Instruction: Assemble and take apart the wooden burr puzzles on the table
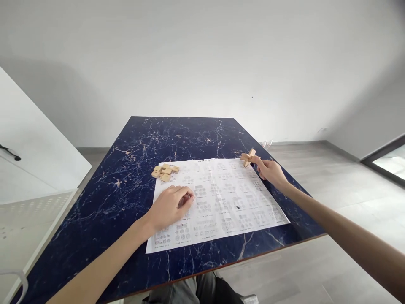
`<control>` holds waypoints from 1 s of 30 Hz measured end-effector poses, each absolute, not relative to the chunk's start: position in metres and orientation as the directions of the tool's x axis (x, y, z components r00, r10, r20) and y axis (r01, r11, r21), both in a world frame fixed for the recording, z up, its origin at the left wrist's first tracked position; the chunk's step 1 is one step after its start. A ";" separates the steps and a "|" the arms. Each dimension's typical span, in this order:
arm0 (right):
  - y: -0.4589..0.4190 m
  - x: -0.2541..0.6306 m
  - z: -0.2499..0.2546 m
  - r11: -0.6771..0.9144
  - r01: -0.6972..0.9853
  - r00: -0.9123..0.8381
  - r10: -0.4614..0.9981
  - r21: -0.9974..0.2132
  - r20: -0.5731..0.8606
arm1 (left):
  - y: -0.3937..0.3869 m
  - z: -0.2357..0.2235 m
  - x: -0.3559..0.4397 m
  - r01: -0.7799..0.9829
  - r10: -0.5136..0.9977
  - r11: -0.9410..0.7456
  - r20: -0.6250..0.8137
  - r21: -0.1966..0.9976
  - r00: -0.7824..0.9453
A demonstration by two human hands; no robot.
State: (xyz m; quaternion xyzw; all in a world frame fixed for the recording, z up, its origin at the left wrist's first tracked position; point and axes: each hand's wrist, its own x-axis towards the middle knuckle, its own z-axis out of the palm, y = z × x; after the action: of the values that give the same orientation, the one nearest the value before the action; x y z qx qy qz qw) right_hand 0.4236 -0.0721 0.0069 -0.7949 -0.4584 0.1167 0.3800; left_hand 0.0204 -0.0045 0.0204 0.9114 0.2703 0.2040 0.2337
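Note:
A large printed sheet point(218, 211), covered in small grey diagrams and text, lies on the dark blue table. My left hand point(172, 204) rests on its left part, fingers curled together and nothing visible in them. Just beyond that hand, a wooden interlocking puzzle point(165, 172) of pale blocks sits over the sheet's far left corner. At the far right corner is a second wooden puzzle point(248, 158), made of crossed bars. My right hand point(270, 171) has its thumb and index finger closed on the near right side of this one; the other fingers are folded under.
The blue marbled table point(171, 139) has its far edge close to a pale wall. A white cabinet point(34, 143) with a black handle stands at the left. Grey floor point(348, 202) stretches to the right. My legs point(190, 291) are under the near table edge.

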 end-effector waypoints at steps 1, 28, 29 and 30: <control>-0.075 0.418 0.006 -0.288 0.643 0.540 0.828 -0.709 0.152 | -0.004 0.021 0.019 0.398 0.595 -0.736 0.244 0.548 0.766; -0.027 0.284 0.001 0.148 0.592 -0.090 0.989 -0.792 0.117 | 0.083 0.005 -0.003 0.680 0.753 -0.658 0.278 0.324 0.596; -0.027 0.284 0.001 0.147 0.597 -0.092 0.989 -0.789 0.115 | 0.083 0.004 -0.004 0.677 0.752 -0.659 0.276 0.329 0.598; -0.027 0.283 0.001 0.145 0.598 -0.094 0.989 -0.788 0.111 | 0.082 0.004 -0.004 0.675 0.753 -0.658 0.272 0.333 0.599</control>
State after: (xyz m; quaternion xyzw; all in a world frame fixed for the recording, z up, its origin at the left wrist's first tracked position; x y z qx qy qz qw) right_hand 0.2829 -0.0268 0.0011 -0.5843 -0.6791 0.2932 0.3339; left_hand -0.0044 0.0823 0.0045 0.8888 0.4017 0.1974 0.0982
